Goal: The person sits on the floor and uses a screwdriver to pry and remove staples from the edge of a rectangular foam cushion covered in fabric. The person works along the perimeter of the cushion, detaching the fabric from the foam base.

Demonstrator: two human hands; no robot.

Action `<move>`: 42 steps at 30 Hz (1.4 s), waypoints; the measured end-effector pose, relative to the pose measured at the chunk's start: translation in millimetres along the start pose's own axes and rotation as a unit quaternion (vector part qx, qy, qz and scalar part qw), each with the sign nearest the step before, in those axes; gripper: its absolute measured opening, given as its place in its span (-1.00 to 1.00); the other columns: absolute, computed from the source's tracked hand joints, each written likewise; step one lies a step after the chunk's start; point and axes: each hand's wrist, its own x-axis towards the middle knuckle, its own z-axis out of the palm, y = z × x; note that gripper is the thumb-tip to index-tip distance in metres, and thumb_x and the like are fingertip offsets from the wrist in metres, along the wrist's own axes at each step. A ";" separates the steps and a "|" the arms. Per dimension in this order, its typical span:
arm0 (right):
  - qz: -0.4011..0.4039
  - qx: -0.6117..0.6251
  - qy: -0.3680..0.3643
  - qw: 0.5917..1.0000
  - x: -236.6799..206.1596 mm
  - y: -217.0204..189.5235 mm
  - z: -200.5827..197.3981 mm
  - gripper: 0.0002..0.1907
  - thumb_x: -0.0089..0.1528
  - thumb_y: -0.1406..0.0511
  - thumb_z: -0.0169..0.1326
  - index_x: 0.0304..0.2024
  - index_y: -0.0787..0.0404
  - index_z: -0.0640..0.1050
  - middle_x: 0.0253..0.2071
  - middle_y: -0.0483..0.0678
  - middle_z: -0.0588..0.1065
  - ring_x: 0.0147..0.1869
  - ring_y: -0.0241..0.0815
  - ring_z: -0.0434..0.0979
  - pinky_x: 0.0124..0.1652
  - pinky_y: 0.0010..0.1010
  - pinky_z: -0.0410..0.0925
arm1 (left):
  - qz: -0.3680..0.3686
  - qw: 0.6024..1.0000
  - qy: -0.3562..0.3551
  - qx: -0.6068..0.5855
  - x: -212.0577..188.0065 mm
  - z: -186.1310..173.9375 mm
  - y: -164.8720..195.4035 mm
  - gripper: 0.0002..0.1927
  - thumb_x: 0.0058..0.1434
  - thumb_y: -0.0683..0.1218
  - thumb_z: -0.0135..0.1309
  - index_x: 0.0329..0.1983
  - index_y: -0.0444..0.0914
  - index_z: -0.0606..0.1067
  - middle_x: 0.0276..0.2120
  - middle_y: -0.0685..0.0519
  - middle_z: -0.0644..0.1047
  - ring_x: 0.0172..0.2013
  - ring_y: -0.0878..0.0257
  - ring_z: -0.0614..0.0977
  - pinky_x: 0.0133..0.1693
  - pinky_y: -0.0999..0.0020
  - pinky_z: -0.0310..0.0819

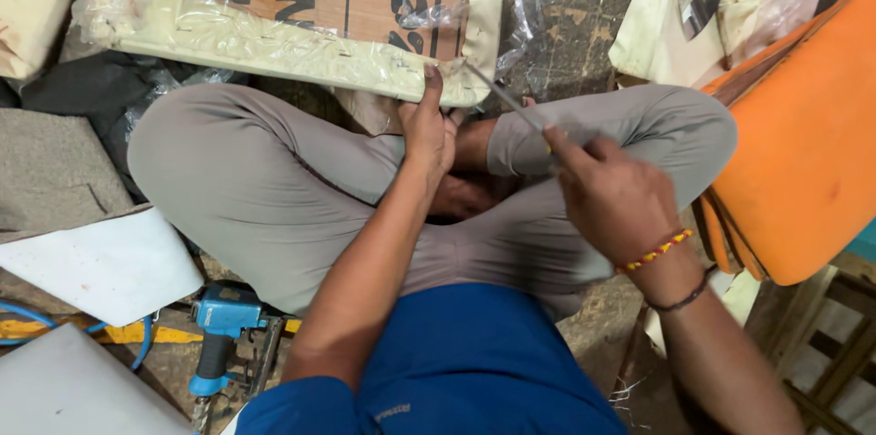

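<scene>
I sit cross-legged in grey trousers in front of a cushion panel (274, 38) with cream fabric stapled over a brown cardboard back, partly under clear plastic wrap. My left hand (427, 129) reaches forward, its fingertips pressing the fabric edge near the panel's near right corner. My right hand (613, 198) grips a thin metal tool (500, 95) whose tip points at that same corner, just right of the left fingers. A beaded bracelet and a dark band circle the right wrist.
A blue pneumatic staple gun (219, 330) with a blue hose lies at my left knee. White sheets (100, 266) and grey foam (50, 166) are on the left. An orange cushion (803, 152) leans at the right, with another cream panel (712, 6) behind it.
</scene>
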 end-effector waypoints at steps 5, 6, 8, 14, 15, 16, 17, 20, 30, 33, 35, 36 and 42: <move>-0.013 0.284 0.038 0.958 -15.4 -5.5 35.2 -0.51 0.38 0.26 0.06 0.37 0.13 0.42 -0.22 0.07 0.55 -0.32 -0.05 0.58 -0.29 -0.29 0.42 | 0.016 0.998 -0.015 0.064 -5.2 4.1 -3.0 -0.47 0.23 -0.34 0.18 0.26 -0.35 0.33 0.07 -0.12 0.51 0.01 0.02 0.63 0.04 -0.05 0.62; 0.008 0.332 0.028 0.943 -19.8 -7.4 41.8 -0.53 0.40 0.25 0.05 0.37 0.13 0.41 -0.21 0.07 0.56 -0.34 -0.12 0.58 -0.30 -0.34 0.42 | 0.007 0.999 -0.013 0.052 -5.9 4.0 -3.2 -0.48 0.24 -0.34 0.16 0.26 -0.34 0.32 0.07 -0.12 0.52 0.01 0.02 0.63 0.04 -0.04 0.61; 0.146 0.411 -0.059 0.898 -24.9 -11.3 51.4 -0.50 0.36 0.23 0.03 0.36 0.07 0.42 -0.39 -0.04 0.51 -0.48 -0.25 0.49 -0.41 -0.41 0.38 | -0.010 0.999 -0.017 0.030 -6.2 3.9 -3.0 -0.49 0.25 -0.34 0.13 0.26 -0.33 0.31 0.07 -0.12 0.52 0.01 0.02 0.63 0.03 -0.02 0.60; 0.262 0.579 -0.145 0.758 -18.4 -6.6 45.0 -0.47 0.34 0.21 0.00 0.38 0.05 0.42 -0.56 -0.17 0.36 -0.62 -0.41 0.30 -0.60 -0.51 0.20 | -0.015 0.999 -0.021 0.032 -6.6 4.1 -2.6 -0.54 0.27 -0.35 0.11 0.23 -0.36 0.34 0.07 -0.15 0.52 0.02 0.02 0.63 0.06 -0.02 0.62; 0.271 0.607 -0.156 0.730 -16.4 -5.3 43.0 -0.47 0.34 0.21 -0.01 0.39 0.05 0.42 -0.59 -0.15 0.34 -0.64 -0.40 0.26 -0.64 -0.50 0.15 | -0.012 0.999 -0.023 0.033 -6.7 3.9 -3.3 -0.55 0.28 -0.35 0.11 0.23 -0.38 0.34 0.07 -0.15 0.52 0.02 0.02 0.63 0.06 -0.01 0.62; 0.282 0.614 -0.167 0.718 -15.0 -4.1 42.0 -0.46 0.33 0.21 -0.01 0.38 0.04 0.41 -0.56 -0.17 0.37 -0.64 -0.40 0.28 -0.64 -0.51 0.16 | -0.009 0.999 -0.025 0.034 -6.9 3.4 -4.2 -0.56 0.30 -0.35 0.11 0.24 -0.39 0.34 0.08 -0.16 0.52 0.02 0.01 0.63 0.07 -0.01 0.62; 0.293 0.620 -0.177 0.706 -14.3 -2.3 41.7 -0.45 0.31 0.21 -0.01 0.38 0.02 0.40 -0.54 -0.18 0.40 -0.64 -0.41 0.29 -0.65 -0.51 0.17 | -0.006 0.999 -0.027 0.035 -6.8 2.9 -5.3 -0.56 0.31 -0.35 0.11 0.24 -0.40 0.35 0.08 -0.17 0.52 0.02 0.01 0.63 0.07 0.00 0.62; 0.311 0.620 -0.178 0.698 -12.9 -1.3 51.5 -0.45 0.31 0.21 0.02 0.38 0.02 0.41 -0.48 -0.17 0.43 -0.62 -0.40 0.29 -0.64 -0.48 0.18 | 0.005 0.999 -0.014 0.042 -6.0 0.4 -8.5 -0.55 0.28 -0.35 0.10 0.23 -0.38 0.34 0.08 -0.14 0.52 0.02 0.03 0.63 0.05 0.01 0.63; 0.045 0.026 0.085 0.995 -26.8 -23.1 79.1 -0.34 0.20 0.40 0.08 0.38 -0.06 0.44 -0.40 0.07 0.39 -0.51 0.10 0.46 -0.49 -0.07 0.36 | -0.006 0.999 -0.028 0.039 -6.0 -2.9 -9.5 -0.57 0.32 -0.33 0.07 0.26 -0.37 0.34 0.10 -0.12 0.52 0.03 0.04 0.62 0.08 0.02 0.61; 0.003 -0.054 0.118 0.991 -22.5 -7.6 62.7 -0.34 0.17 0.41 0.08 0.33 -0.12 0.48 -0.38 0.03 0.40 -0.46 0.07 0.47 -0.48 -0.11 0.36 | -0.011 0.998 -0.048 0.028 -4.3 -2.3 -6.5 -0.57 0.35 -0.31 0.08 0.27 -0.37 0.34 0.10 -0.12 0.52 0.04 0.03 0.62 0.09 -0.02 0.60; 0.000 -0.011 0.097 0.995 -20.6 5.7 51.8 -0.41 0.23 0.39 0.09 0.31 -0.13 0.50 -0.39 0.03 0.43 -0.41 0.06 0.50 -0.44 -0.12 0.37 | -0.014 0.998 -0.057 0.015 -5.0 -2.2 -4.6 -0.55 0.34 -0.30 0.09 0.28 -0.34 0.34 0.11 -0.11 0.52 0.06 0.03 0.61 0.10 -0.05 0.58; -0.002 0.010 0.090 0.996 -19.1 10.5 48.2 -0.45 0.26 0.38 0.10 0.30 -0.13 0.50 -0.39 0.02 0.44 -0.39 0.05 0.52 -0.42 -0.12 0.37 | -0.020 0.998 -0.053 0.010 -4.7 -1.5 -3.7 -0.54 0.33 -0.28 0.09 0.28 -0.33 0.33 0.11 -0.09 0.52 0.06 0.04 0.60 0.10 -0.06 0.57; 0.177 0.445 -0.074 0.875 -32.4 -2.7 54.5 -0.48 0.34 0.24 0.09 0.37 -0.04 0.46 -0.50 -0.13 0.43 -0.51 -0.37 0.34 -0.49 -0.47 0.28 | -0.040 0.998 -0.050 -0.014 -8.0 1.5 -0.2 -0.55 0.34 -0.24 0.08 0.29 -0.31 0.33 0.13 -0.09 0.51 0.08 0.05 0.59 0.11 -0.06 0.53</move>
